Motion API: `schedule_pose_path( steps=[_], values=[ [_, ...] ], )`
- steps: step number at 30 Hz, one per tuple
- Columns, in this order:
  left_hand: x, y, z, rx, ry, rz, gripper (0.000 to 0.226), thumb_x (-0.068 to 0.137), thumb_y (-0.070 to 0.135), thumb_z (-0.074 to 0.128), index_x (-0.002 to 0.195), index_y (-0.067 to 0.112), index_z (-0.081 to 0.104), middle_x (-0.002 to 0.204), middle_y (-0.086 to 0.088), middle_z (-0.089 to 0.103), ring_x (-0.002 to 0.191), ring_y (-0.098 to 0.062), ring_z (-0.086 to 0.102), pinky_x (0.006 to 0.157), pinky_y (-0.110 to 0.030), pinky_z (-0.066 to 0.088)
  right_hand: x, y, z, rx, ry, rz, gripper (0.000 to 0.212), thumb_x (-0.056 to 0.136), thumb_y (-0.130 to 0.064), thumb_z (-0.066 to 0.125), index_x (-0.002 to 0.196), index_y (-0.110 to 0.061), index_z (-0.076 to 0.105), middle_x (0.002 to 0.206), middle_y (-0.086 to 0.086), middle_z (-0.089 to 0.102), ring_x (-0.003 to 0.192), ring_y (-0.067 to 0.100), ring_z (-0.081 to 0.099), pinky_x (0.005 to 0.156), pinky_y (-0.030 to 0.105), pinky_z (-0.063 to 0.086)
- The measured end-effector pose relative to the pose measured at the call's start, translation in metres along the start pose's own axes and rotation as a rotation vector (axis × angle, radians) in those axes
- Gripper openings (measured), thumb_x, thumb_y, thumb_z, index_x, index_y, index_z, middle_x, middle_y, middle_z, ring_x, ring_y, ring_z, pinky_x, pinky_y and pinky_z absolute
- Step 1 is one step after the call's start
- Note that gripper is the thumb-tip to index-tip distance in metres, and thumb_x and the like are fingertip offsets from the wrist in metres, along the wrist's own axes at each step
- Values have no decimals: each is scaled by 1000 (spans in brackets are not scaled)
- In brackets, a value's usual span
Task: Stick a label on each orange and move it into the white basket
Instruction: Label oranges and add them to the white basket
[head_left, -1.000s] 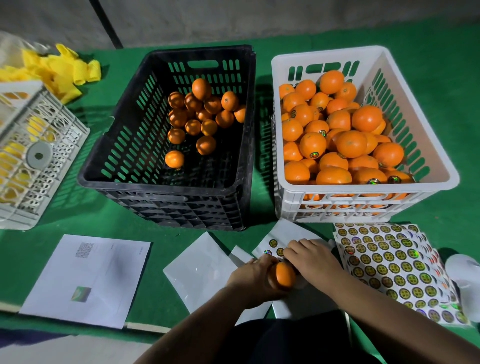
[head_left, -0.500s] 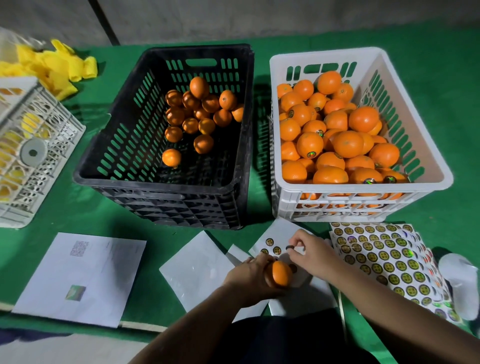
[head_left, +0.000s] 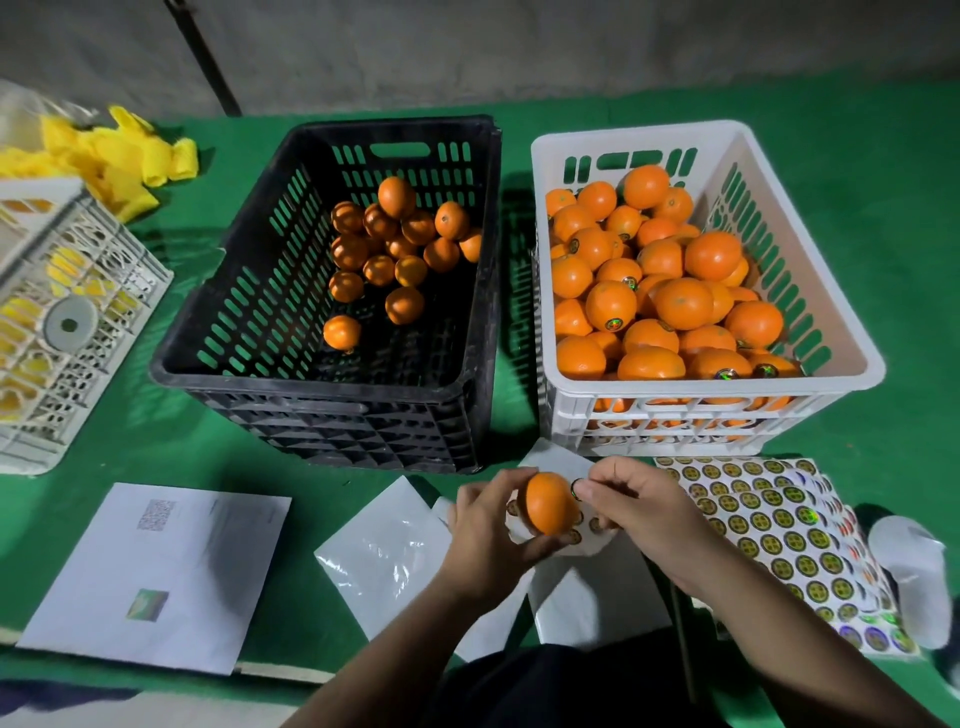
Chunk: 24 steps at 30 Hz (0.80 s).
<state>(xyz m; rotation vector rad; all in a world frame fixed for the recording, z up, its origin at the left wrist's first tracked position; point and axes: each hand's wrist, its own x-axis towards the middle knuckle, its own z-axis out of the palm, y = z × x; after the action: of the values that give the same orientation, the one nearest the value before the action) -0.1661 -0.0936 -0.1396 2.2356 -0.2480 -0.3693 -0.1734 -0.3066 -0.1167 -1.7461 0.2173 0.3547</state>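
Note:
My left hand (head_left: 488, 525) grips an orange (head_left: 548, 503) just in front of the two crates. My right hand (head_left: 631, 501) pinches a small round label (head_left: 575, 488) at its fingertips, right against the orange's right side. The white basket (head_left: 826, 332) at the right is heaped with oranges, some showing labels. The black crate (head_left: 311, 382) in the middle holds several loose oranges (head_left: 395, 249) at its far side. A sheet of round labels (head_left: 779, 535) lies to the right of my hands.
White backing papers (head_left: 384, 556) lie under my hands, and a printed sheet (head_left: 156, 571) at the near left. A white lattice crate (head_left: 67, 322) and yellow foam nets (head_left: 119, 150) are at the far left. A white object (head_left: 909, 566) sits at the right edge.
My left hand has lifted the orange slightly and turned it. My right hand has left the label sheet with a label and brought it to the orange's side.

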Motion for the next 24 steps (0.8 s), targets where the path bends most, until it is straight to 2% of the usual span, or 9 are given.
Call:
schedule_pose_path(
  steps=[2, 5, 8, 10, 13, 17, 20, 22, 24],
  values=[
    [-1, 14, -8, -214, -6, 77, 66, 81, 35, 89, 137, 31, 55, 133, 20, 58, 120, -9, 55, 97, -28, 47, -4, -19, 0, 22, -13, -39, 14, 96, -24, 72, 82, -21, 71, 67, 1, 56, 65, 13, 54, 65, 34, 46],
    [-4, 39, -25, -353, -3, 112, 66, 82, 32, 89, 134, 47, 52, 125, 14, 65, 108, -15, 70, 87, -29, 59, -9, -52, -4, 10, -27, -118, 22, 97, -26, 71, 76, -20, 68, 64, -2, 47, 62, 11, 45, 60, 24, 38],
    [-4, 67, -46, -383, 68, 148, 67, 80, 38, 88, 132, 56, 50, 124, 20, 64, 103, -10, 72, 80, -24, 61, -15, -94, -12, 36, -29, -231, 24, 95, -33, 71, 75, -19, 67, 63, -7, 49, 62, 7, 45, 57, 16, 36],
    [-2, 88, -65, -387, 121, 205, 68, 81, 36, 88, 134, 52, 49, 126, 22, 64, 104, -8, 72, 81, -21, 60, -20, -125, -17, 118, -44, -274, 26, 92, -42, 73, 75, -24, 68, 64, -2, 50, 63, 11, 45, 59, 20, 38],
    [4, 123, -97, -449, 180, 262, 69, 81, 29, 89, 136, 47, 51, 128, 13, 66, 109, -16, 72, 87, -34, 62, -25, -168, -24, 247, -83, -343, 27, 83, -49, 74, 77, -23, 69, 64, 6, 48, 63, 20, 41, 61, 27, 37],
    [5, 161, -129, -388, 286, 362, 72, 82, 27, 89, 140, 41, 49, 130, 10, 64, 107, -18, 71, 84, -39, 63, -29, -214, -27, 75, -32, -499, 27, 86, -47, 74, 81, -22, 68, 70, 15, 46, 63, 19, 42, 58, 24, 37],
    [-1, 178, -144, -361, 358, 432, 75, 80, 29, 90, 141, 41, 49, 129, 20, 60, 104, -12, 72, 80, -34, 64, -35, -240, -27, -16, 39, -614, 34, 86, -48, 75, 76, -20, 59, 66, 1, 41, 58, 8, 40, 54, 11, 36],
    [-4, 186, -151, -388, 392, 458, 74, 77, 31, 90, 139, 43, 50, 129, 26, 59, 104, -9, 72, 80, -30, 63, -37, -251, -28, -73, 85, -631, 41, 81, -59, 75, 77, -25, 52, 67, -7, 42, 59, 8, 40, 53, 14, 36],
    [-9, 194, -156, -449, 406, 486, 73, 77, 28, 92, 136, 44, 52, 129, 24, 61, 105, -9, 73, 82, -27, 63, -39, -256, -27, -64, 87, -567, 48, 69, -75, 74, 93, -36, 58, 76, -9, 53, 65, 9, 52, 54, 22, 43]
  ],
)
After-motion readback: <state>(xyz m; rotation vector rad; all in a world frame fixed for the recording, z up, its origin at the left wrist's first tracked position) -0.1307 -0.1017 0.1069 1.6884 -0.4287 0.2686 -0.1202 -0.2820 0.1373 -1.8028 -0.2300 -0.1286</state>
